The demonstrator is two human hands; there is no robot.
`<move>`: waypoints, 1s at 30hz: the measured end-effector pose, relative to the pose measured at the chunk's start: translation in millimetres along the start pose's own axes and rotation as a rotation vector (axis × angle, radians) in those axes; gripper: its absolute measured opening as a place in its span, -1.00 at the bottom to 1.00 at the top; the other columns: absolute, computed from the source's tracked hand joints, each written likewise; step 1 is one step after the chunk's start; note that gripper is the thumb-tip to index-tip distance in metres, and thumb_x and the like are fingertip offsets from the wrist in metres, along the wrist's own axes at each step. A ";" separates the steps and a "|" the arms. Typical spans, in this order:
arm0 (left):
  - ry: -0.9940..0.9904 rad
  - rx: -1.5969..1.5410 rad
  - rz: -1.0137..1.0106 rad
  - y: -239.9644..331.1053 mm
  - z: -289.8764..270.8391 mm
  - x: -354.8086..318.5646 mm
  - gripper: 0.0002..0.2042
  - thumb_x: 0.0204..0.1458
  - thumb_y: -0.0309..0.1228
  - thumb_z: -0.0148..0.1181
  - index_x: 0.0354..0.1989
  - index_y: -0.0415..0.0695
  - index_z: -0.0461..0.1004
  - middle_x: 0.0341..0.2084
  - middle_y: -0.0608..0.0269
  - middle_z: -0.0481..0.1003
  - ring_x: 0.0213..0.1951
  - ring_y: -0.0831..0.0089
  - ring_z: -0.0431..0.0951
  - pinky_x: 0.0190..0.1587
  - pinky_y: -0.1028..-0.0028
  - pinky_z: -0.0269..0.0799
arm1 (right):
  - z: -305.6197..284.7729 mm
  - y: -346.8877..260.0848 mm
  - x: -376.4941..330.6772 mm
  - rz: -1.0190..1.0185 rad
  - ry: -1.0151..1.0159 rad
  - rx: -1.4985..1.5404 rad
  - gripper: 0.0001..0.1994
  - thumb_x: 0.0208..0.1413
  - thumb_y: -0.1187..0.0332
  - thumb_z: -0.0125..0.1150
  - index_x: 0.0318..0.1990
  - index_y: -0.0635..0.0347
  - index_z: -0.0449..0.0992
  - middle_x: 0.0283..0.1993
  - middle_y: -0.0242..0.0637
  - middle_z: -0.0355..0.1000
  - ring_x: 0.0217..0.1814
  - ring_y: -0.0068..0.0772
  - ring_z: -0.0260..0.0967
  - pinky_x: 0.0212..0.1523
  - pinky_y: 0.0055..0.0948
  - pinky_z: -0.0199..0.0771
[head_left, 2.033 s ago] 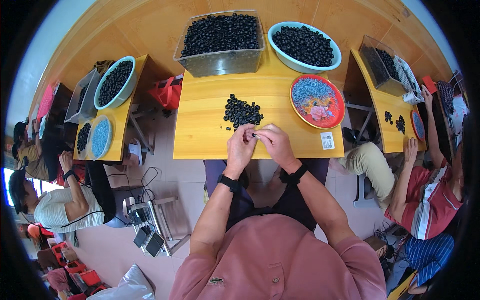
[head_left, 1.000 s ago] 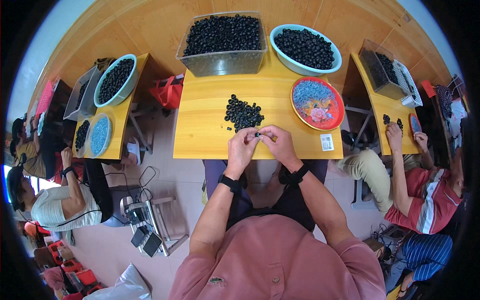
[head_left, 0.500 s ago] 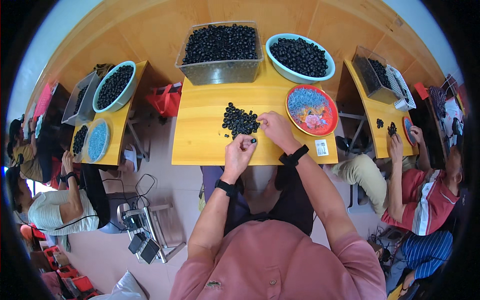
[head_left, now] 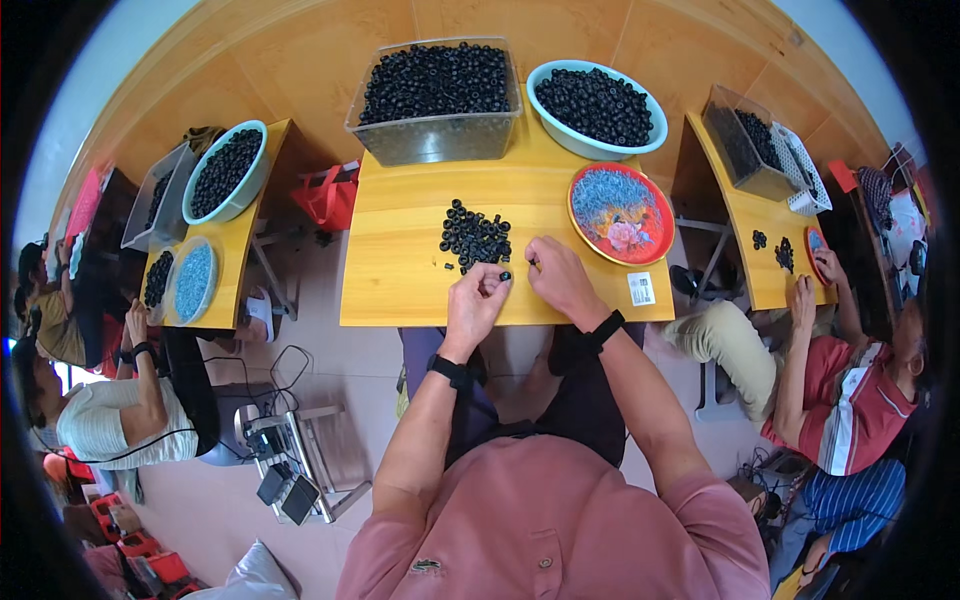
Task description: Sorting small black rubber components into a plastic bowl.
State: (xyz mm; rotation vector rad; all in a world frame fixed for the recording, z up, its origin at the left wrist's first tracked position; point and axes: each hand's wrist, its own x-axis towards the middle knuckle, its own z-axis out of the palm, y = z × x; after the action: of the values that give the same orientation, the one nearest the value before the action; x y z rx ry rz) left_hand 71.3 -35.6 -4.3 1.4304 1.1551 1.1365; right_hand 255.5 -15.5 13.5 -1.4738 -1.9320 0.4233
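My left hand (head_left: 474, 302) is closed in a pinch near the table's front edge. It holds a small black ring-shaped part (head_left: 505, 277) between thumb and forefinger. Close on its right, my right hand (head_left: 563, 282) also has its fingertips pressed together, on a tiny dark piece, probably another black part. Just beyond both hands lies a loose pile of small black ring-shaped parts (head_left: 475, 236) on the yellow table (head_left: 395, 260). Right of the pile sits a round red flowered tray (head_left: 655, 240) bearing many thin blue-grey pieces (head_left: 608, 188).
At the table's back stand a clear plastic bin (head_left: 445, 146) and a light blue basin (head_left: 600, 150), both full of black parts. A white label (head_left: 641, 289) is at the right front. People work at tables on either side. A metal stool (head_left: 300, 450) stands at lower left.
My right hand has drawn back from the pile's right edge, toward me and slightly right, with a tiny dark piece at its fingertips. My left hand stays nearly in place with its part.
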 end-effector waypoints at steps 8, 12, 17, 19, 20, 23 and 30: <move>0.024 0.052 0.063 0.5 2.0 -0.1 -0.85 0.10 -0.55 0.32 -0.18 -0.30 0.55 -0.46 0.32 0.56 -0.43 0.65 0.47 -0.29 0.57 0.48 | 2.1 -0.2 -11.7 -0.091 0.034 -0.108 -0.88 0.02 0.55 0.11 -0.26 0.26 0.51 -0.31 -0.02 0.40 -0.24 0.17 0.40 -0.16 0.00 0.42; 0.021 0.055 0.047 -1.8 1.6 -0.6 -0.85 0.09 -0.55 0.32 -0.18 -0.29 0.56 -0.46 0.32 0.56 -0.43 0.65 0.47 -0.29 0.57 0.48 | -0.3 -4.0 -13.1 -0.097 0.030 -0.078 -0.87 0.02 0.54 0.12 -0.25 0.28 0.53 -0.32 -0.02 0.38 -0.23 0.16 0.39 -0.14 0.01 0.41; 0.029 0.040 0.031 1.3 3.2 -0.9 -0.85 0.09 -0.55 0.33 -0.18 -0.29 0.56 -0.48 0.33 0.56 -0.43 0.65 0.47 -0.29 0.58 0.48 | -0.8 -0.6 -13.9 -0.110 0.021 -0.065 -0.88 0.03 0.53 0.13 -0.26 0.29 0.52 -0.34 -0.01 0.38 -0.23 0.16 0.39 -0.15 0.01 0.41; 0.029 0.049 0.036 2.0 3.0 -1.1 -0.85 0.09 -0.55 0.33 -0.18 -0.29 0.57 -0.48 0.34 0.56 -0.44 0.66 0.47 -0.30 0.58 0.48 | -0.8 3.1 -12.0 -0.076 -0.056 -0.119 -0.90 0.04 0.51 0.15 -0.28 0.29 0.53 -0.35 -0.02 0.38 -0.23 0.15 0.41 -0.15 -0.01 0.43; 0.030 0.057 0.041 2.1 2.7 -1.2 -0.85 0.09 -0.55 0.33 -0.18 -0.29 0.57 -0.48 0.34 0.56 -0.44 0.66 0.46 -0.30 0.58 0.48 | -0.9 2.9 -11.5 -0.076 -0.056 -0.118 -0.90 0.04 0.51 0.15 -0.28 0.29 0.53 -0.35 -0.02 0.38 -0.23 0.15 0.41 -0.15 -0.01 0.43; 0.028 0.019 0.038 1.7 3.3 -1.5 -0.85 0.09 -0.54 0.33 -0.18 -0.29 0.57 -0.50 0.36 0.54 -0.45 0.67 0.45 -0.31 0.58 0.47 | -2.8 1.2 -10.4 -0.060 -0.018 -0.122 -0.90 0.07 0.48 0.15 -0.31 0.29 0.56 -0.35 -0.03 0.41 -0.24 0.14 0.43 -0.18 -0.03 0.45; -0.030 0.021 -0.011 -5.0 0.7 -1.0 -0.86 0.12 -0.54 0.34 -0.18 -0.27 0.55 -0.44 0.44 0.51 -0.37 0.70 0.44 -0.25 0.62 0.42 | -2.8 -3.1 -19.5 0.181 -0.008 0.404 -0.87 0.05 0.54 0.26 -0.23 0.29 0.64 -0.29 -0.10 0.57 -0.24 -0.14 0.58 -0.19 -0.28 0.55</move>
State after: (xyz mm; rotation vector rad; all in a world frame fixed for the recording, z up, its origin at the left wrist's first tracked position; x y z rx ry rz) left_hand 71.2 -36.1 -9.4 1.4502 1.1558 1.0946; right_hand 257.9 -35.2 11.5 -1.3784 -1.6036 0.8475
